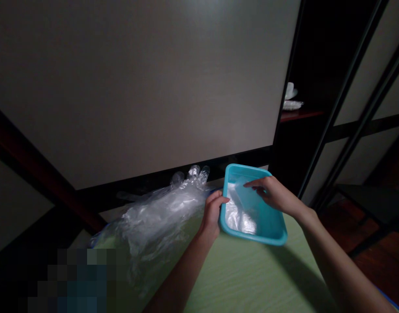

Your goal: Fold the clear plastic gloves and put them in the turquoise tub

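1. Head view: smooth, round-cornered plastic bin (274, 219); crinkled, shiny film (234, 213) inside.
2. Left hand (212, 211) clasps the bin's left side, thumb over the edge.
3. Right hand (271, 193) half-curled above the film, index extended; whether it pinches any is unclear.

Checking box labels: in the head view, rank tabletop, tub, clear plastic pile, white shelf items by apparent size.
1. Green tabletop
2. Clear plastic pile and turquoise tub: too close to rank
3. White shelf items
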A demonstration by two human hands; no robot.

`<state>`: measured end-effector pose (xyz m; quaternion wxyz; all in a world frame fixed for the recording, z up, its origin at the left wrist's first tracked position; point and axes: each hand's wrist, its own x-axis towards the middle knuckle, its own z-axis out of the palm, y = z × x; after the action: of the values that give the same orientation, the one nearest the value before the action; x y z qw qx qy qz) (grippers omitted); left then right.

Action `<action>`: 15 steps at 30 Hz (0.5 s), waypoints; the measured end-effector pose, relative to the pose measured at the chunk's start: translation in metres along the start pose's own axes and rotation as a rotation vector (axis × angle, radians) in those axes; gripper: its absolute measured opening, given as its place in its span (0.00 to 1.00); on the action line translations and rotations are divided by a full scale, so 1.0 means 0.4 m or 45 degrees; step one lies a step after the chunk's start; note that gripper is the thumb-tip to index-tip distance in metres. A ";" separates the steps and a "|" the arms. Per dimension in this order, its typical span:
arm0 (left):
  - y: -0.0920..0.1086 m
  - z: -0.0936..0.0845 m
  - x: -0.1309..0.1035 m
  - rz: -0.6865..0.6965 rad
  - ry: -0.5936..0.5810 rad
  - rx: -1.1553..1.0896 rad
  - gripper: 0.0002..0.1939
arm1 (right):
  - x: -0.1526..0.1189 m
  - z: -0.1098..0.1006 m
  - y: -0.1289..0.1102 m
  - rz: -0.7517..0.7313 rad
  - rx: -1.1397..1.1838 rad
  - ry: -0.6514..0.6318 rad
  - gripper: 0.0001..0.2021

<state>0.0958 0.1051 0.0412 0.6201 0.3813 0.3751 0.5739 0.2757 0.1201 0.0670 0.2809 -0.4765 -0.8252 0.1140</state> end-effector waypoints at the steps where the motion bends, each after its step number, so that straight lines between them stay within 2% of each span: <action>1: 0.000 0.000 0.001 0.001 -0.001 -0.001 0.08 | 0.001 -0.001 -0.006 -0.012 -0.025 0.012 0.22; 11: 0.000 -0.002 0.002 -0.005 0.007 -0.018 0.07 | 0.011 0.007 0.018 -0.103 -0.188 0.146 0.07; 15: -0.002 -0.001 0.002 -0.004 0.015 -0.024 0.06 | 0.018 0.013 0.011 -0.065 -0.211 0.239 0.07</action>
<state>0.0959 0.1060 0.0402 0.6222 0.3717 0.3739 0.5787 0.2731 0.1288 0.0633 0.3193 -0.4857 -0.8137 -0.0069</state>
